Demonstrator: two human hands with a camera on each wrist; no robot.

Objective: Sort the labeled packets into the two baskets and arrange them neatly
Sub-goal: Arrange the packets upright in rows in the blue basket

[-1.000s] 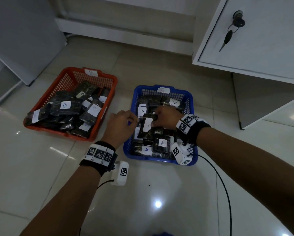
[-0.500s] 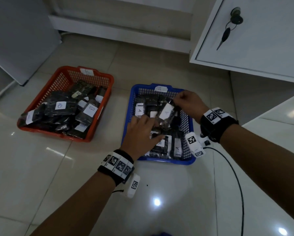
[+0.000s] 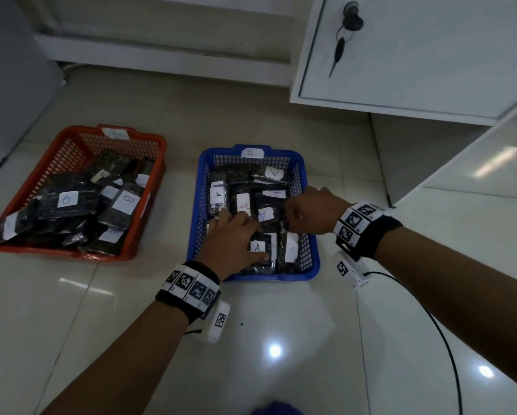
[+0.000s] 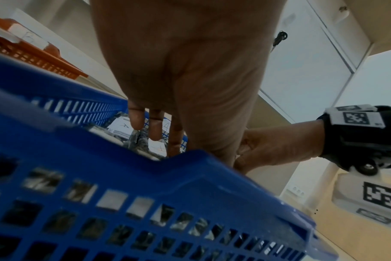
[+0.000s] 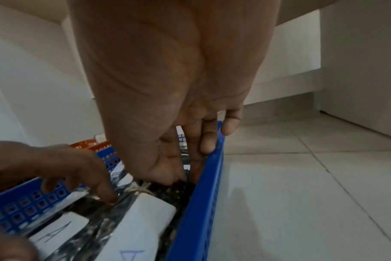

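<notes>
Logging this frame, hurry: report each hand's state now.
Left hand: open, fingers resting on packets in the blue basket.
Right hand: pinching a packet's edge.

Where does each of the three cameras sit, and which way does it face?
Head: above, facing down at the floor; red basket, blue basket, both forearms.
Left wrist: under the left hand, low outside the blue basket's near wall, looking along the fingers; the right hand shows too.
Right wrist: under the right hand, looking along the basket's right wall.
All three share the blue basket and both hands.
</notes>
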